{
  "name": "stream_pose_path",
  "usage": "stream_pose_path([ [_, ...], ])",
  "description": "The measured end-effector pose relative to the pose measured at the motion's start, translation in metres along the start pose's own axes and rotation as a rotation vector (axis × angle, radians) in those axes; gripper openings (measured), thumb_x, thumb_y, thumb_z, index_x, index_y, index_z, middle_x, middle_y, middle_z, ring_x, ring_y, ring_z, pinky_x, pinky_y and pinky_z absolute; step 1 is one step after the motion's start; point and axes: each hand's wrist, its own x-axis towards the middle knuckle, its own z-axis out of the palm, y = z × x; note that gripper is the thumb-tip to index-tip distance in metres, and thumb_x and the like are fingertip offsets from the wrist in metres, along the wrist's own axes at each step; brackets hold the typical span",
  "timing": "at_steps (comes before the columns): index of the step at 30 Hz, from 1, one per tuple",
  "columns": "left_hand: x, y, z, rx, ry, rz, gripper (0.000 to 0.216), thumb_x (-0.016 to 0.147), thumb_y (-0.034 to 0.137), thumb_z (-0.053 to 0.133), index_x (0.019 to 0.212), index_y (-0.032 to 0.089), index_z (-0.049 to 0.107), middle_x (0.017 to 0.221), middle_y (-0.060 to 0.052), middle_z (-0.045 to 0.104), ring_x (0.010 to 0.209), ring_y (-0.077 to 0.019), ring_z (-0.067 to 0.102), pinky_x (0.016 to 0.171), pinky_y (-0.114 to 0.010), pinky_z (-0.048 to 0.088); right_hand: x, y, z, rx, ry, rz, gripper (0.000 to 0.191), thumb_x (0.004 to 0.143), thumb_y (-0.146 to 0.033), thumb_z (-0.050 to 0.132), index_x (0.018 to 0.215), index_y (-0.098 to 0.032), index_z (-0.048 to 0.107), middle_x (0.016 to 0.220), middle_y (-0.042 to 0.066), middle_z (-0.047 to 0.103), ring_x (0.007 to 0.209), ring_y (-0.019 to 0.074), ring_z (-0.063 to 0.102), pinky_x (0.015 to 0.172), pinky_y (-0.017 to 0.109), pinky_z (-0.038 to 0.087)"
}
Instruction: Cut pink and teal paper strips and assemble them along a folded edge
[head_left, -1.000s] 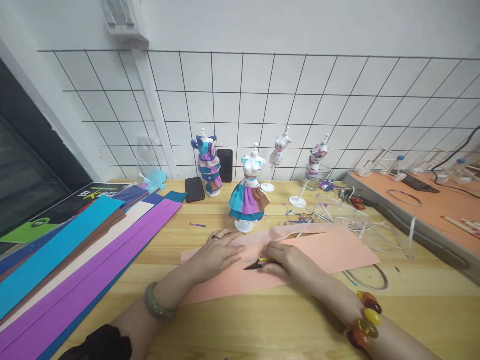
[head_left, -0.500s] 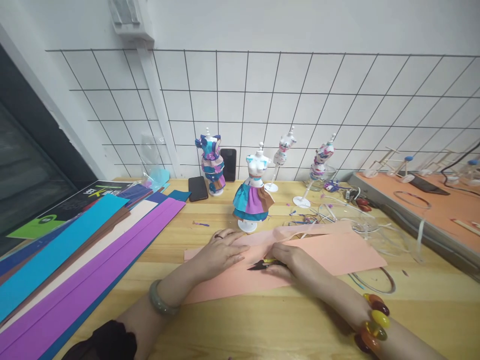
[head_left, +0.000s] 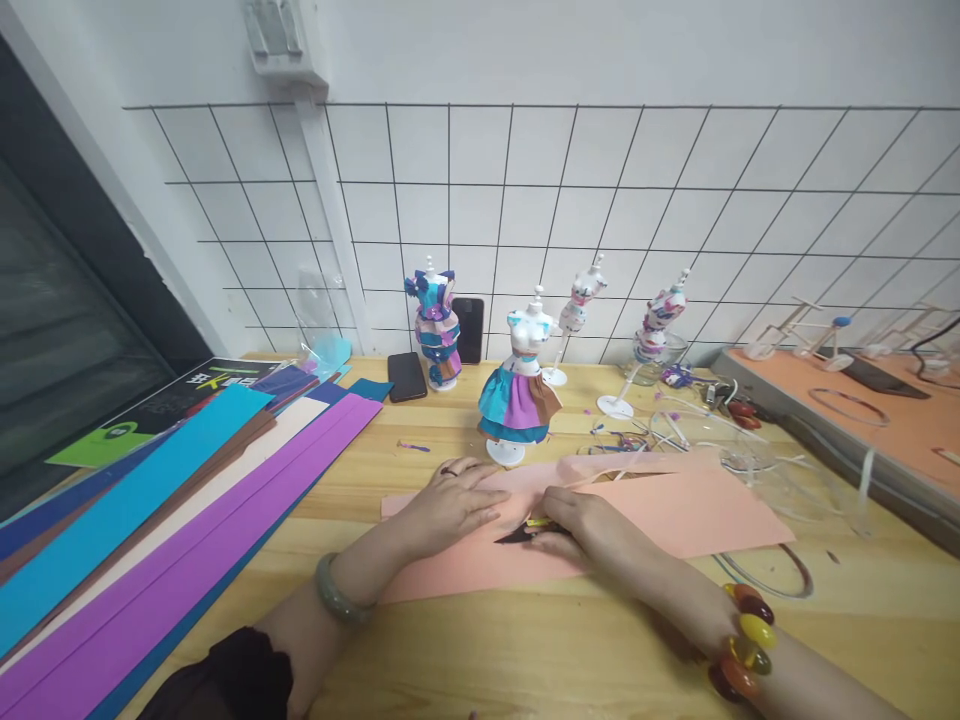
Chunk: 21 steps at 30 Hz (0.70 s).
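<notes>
A long peach foam sheet (head_left: 675,510) lies across the wooden table (head_left: 525,640). My left hand (head_left: 450,503) lies flat on the sheet's left part, fingers stretched out, pressing it down. My right hand (head_left: 585,525) is closed around small scissors (head_left: 521,533) with dark blades and a yellow-green handle; the blades point left into the sheet between my hands. A cut strip of the same peach foam (head_left: 637,463) curls up just behind my right hand. Behind the sheet stands a white mini mannequin in a blue, purple and brown skirt (head_left: 519,395).
Long foam strips in blue, purple, cream and brown (head_left: 165,500) fill the table's left. Three more dressed mini mannequins (head_left: 435,325) and two dark phones (head_left: 407,376) stand by the grid wall. Scraps, clear plastic and red-handled scissors (head_left: 739,408) lie at right beside an orange tray (head_left: 885,420).
The view has drifted left, so everything sits a bit further right in the picture. Both hands keep their places on the peach sheet, the scissors still in my right hand.
</notes>
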Motion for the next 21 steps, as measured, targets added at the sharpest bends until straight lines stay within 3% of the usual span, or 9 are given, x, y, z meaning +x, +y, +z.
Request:
stream_pose_path([
  [9,-0.0002,-0.0017,0.0011,-0.011,-0.007,-0.004,0.035,0.093,0.042,0.034,0.121,0.036,0.053,0.140,0.001,0.039,0.128,-0.0232,0.030,0.104,-0.043,0.026,0.0007,-0.0005,0.0030,-0.004,0.027,-0.010,0.031,0.091,-0.045,0.044,0.083,-0.018,0.057,0.079,0.004,0.062,0.072,0.0171,0.058,0.064,0.027,0.041],
  [21,-0.0011,-0.0031,0.0029,-0.026,0.027,0.014,0.035,0.093,0.042,0.034,0.121,0.036,0.054,0.138,0.001,0.042,0.124,-0.0222,0.033,0.103,-0.041,0.028,0.0007,-0.0066,-0.0004,0.030,-0.006,0.003,0.032,0.090,-0.047,0.045,0.090,-0.018,0.058,0.084,0.006,0.062,0.075,0.0179,0.058,0.067,0.028,0.043],
])
